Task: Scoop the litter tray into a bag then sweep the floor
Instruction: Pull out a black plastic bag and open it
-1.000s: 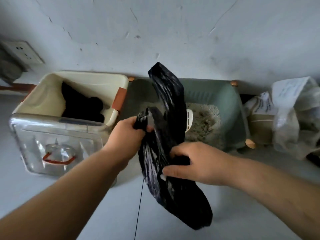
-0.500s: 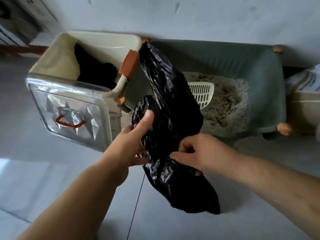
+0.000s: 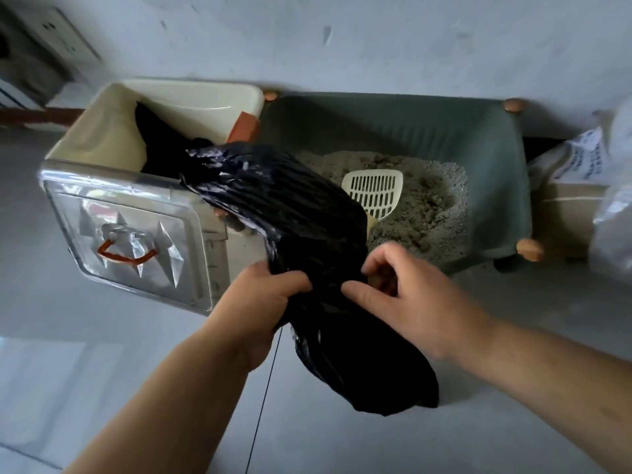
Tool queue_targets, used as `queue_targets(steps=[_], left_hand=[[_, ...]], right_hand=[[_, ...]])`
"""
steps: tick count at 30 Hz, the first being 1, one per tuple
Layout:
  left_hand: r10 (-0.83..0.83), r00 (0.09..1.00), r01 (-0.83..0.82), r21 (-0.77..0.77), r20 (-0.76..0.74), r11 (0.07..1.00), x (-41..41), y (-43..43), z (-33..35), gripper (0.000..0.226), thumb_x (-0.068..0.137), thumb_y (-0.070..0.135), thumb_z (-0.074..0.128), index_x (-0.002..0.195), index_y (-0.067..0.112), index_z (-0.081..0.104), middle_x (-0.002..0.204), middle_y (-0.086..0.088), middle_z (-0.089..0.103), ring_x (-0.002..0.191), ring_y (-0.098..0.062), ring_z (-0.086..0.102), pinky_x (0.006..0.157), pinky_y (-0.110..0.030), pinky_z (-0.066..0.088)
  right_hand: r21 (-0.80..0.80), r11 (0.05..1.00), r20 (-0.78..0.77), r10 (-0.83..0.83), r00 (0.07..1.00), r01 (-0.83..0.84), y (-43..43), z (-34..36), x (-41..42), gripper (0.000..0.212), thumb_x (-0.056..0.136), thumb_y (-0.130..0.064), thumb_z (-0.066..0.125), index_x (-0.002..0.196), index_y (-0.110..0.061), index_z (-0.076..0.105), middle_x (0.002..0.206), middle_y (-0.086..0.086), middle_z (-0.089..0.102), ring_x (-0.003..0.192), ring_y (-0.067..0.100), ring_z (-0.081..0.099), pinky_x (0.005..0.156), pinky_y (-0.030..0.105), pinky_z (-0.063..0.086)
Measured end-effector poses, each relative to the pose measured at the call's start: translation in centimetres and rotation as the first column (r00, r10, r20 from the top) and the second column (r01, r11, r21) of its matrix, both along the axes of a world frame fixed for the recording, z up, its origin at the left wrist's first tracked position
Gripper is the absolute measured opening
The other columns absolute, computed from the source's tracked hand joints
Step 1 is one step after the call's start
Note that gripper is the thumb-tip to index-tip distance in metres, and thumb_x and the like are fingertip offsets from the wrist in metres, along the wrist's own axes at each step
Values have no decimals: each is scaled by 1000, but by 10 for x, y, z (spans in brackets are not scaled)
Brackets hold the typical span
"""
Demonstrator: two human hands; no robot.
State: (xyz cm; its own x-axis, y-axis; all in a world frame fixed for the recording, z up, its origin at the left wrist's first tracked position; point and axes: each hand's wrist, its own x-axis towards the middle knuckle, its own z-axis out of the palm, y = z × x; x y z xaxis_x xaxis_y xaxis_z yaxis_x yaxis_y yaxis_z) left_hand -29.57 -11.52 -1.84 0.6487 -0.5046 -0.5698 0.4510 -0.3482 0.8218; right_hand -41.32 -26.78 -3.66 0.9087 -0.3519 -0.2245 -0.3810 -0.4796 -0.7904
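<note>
A crumpled black plastic bag (image 3: 307, 234) hangs between my hands in front of the green litter tray (image 3: 492, 159). My left hand (image 3: 263, 302) grips the bag's left side in a fist. My right hand (image 3: 410, 295) pinches the bag's right edge with thumb and curled fingers. The tray holds grey litter (image 3: 427, 200) with a cream slotted scoop (image 3: 374, 191) lying in it, its handle hidden behind the bag.
A cream bin (image 3: 113, 131) with a clear hinged lid (image 3: 126, 234) and something black inside stands left of the tray. White sacks (image 3: 588, 179) sit at the right against the wall. Grey floor (image 3: 102, 371) lies below my arms.
The bag's upper end has flopped down to the left over the bin's edge. My left hand has closed into a fist on the bag; my right hand shifted up to pinch its edge.
</note>
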Motion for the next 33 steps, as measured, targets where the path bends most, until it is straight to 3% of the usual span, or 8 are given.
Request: queue_targets(steps=[6, 10, 14, 19, 23, 26, 29, 33], left_hand=[[-221, 973, 220, 13, 61, 975, -19, -13, 7, 26, 81, -10, 55, 99, 3, 70, 91, -18, 71, 89, -30, 68, 85, -35, 54], [136, 989, -148, 270, 62, 951, -7, -7, -19, 13, 91, 4, 52, 85, 10, 61, 85, -14, 57, 78, -26, 54, 69, -36, 48], [309, 883, -245, 214, -353, 945, 6, 14, -26, 19, 99, 11, 49, 110, 10, 64, 101, -21, 69, 79, -36, 71, 61, -42, 56], [259, 723, -332, 7, -640, 943, 13, 18, -20, 20, 100, 23, 43, 104, 14, 60, 95, -20, 74, 74, -33, 74, 62, -46, 59], [-106, 839, 51, -116, -533, 992, 9, 15, -13, 22, 82, 33, 71, 94, 17, 61, 96, -6, 62, 88, -23, 59, 86, -40, 48], [-304, 900, 354, 115, -314, 928, -6, 8, -11, 39, 79, 27, 77, 113, 9, 68, 105, -8, 74, 99, -27, 70, 92, -43, 54], [-67, 975, 113, 219, -210, 969, -13, 5, -20, 27, 91, 19, 65, 113, 4, 67, 97, -13, 76, 85, -27, 73, 77, -41, 59], [346, 812, -383, 20, -470, 924, 3, 7, -18, 32, 104, 17, 36, 96, 2, 64, 85, -15, 70, 79, -27, 65, 76, -43, 50]], right_hand=[[357, 896, -2, -281, 960, 263, -12, -4, 13, 26, 85, -40, 65, 105, -25, 65, 99, -6, 73, 94, 11, 68, 87, 30, 53], [858, 262, -266, -510, 818, 443, -25, -5, 1, 25, 98, -15, 51, 119, -10, 63, 116, 13, 69, 92, 24, 68, 73, 33, 59], [886, 52, -369, -525, 767, 461, -30, -9, -18, 26, 101, -13, 41, 114, -11, 63, 105, 13, 73, 83, 26, 72, 65, 37, 61], [800, 148, -494, -386, 779, 581, -23, -15, -33, 22, 101, -8, 39, 107, -6, 61, 90, 15, 71, 76, 26, 68, 64, 38, 59], [760, 223, -541, -303, 784, 611, -15, -15, -36, 20, 100, -9, 41, 103, -7, 60, 82, 13, 72, 76, 26, 67, 64, 35, 59], [806, 215, -484, -296, 823, 551, -14, -15, -34, 22, 99, -8, 40, 105, -8, 61, 89, 12, 72, 82, 26, 67, 71, 37, 57], [822, 243, -457, -259, 851, 516, -14, -18, -36, 22, 99, -7, 41, 107, -9, 62, 95, 11, 72, 82, 26, 68, 73, 37, 57], [642, 536, -611, -74, 788, 548, -9, -34, -52, 26, 99, -1, 37, 99, -8, 63, 81, 7, 74, 67, 16, 71, 60, 25, 56]])
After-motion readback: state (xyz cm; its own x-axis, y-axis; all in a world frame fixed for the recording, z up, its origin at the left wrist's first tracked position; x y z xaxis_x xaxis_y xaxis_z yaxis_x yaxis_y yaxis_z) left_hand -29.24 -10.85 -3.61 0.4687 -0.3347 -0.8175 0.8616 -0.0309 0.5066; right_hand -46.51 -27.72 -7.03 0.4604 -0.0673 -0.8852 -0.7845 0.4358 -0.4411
